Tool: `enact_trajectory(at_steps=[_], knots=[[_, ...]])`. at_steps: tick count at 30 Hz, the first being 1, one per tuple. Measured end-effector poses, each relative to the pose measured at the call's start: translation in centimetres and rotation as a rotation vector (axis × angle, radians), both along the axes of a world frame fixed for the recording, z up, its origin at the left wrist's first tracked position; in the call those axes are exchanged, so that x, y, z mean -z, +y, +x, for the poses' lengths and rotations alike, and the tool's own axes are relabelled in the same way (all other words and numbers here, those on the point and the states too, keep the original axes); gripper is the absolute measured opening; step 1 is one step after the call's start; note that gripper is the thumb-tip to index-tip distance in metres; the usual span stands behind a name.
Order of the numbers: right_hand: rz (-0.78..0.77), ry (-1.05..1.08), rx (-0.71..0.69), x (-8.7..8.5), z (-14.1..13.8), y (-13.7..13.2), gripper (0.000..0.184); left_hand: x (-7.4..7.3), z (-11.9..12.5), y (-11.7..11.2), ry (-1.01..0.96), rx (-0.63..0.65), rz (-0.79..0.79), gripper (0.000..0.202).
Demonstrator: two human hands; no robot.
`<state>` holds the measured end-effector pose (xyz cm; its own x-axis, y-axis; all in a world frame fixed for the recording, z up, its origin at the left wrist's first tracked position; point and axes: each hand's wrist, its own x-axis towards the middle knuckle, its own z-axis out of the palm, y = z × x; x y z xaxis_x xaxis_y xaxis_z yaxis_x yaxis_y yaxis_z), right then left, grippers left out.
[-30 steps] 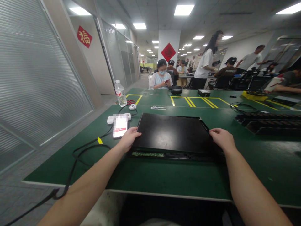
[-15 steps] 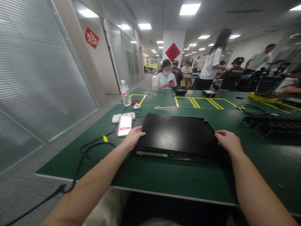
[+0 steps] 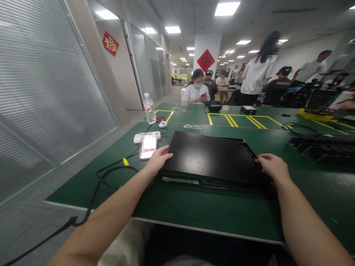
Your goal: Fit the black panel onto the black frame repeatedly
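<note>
A flat black screen panel [image 3: 208, 155] is tilted over a black frame [image 3: 233, 186] on the table, its near edge apart from the frame. A strip of green circuit board [image 3: 180, 180] shows in the gap at the near left. My left hand [image 3: 160, 159] is closed on the panel's left edge, thumb on top and fingers mostly hidden beneath. On the right side, my right hand [image 3: 273, 166] pinches the panel's edge between thumb and fingers. Just left of my left hand lies a phone [image 3: 148, 147] with a lit screen.
A white power strip [image 3: 138, 138], a black cable [image 3: 97, 181] and a water bottle [image 3: 149, 109] are on the left of the green table [image 3: 194, 210]. Dark slotted racks [image 3: 321, 147] lie at the right. Across the table sits a person [image 3: 197, 90] holding a phone.
Both hands keep their hold on the panel, which has barely moved. The whole view has shifted slightly. In the background, a standing person has turned away.
</note>
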<state>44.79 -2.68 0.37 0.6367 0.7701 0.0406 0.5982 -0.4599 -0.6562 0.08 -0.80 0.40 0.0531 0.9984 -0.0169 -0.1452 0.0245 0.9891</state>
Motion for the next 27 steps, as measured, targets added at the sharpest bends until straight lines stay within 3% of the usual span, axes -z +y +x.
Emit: enact_trajectory(at_steps=[5, 9, 15, 27], knots=[[0.006, 0.04, 0.071, -0.1, -0.2, -0.2, 0.034, 0.7, -0.6, 0.5, 0.284, -0.07, 0.113, 0.035], [0.025, 0.051, 0.067, 0.1, -0.1, -0.3, 0.032, 1.7, -1.0, 1.2, 0.462, -0.136, 0.134, 0.038], [0.045, 0.066, 0.067, 0.3, 0.2, -0.3, 0.027, 2.6, -1.4, 1.7, 0.523, -0.067, 0.106, 0.041], [0.036, 0.066, 0.036, 0.8, 0.8, 0.2, 0.025, 3.3, -1.7, 2.3, 0.604, -0.101, 0.118, 0.037]])
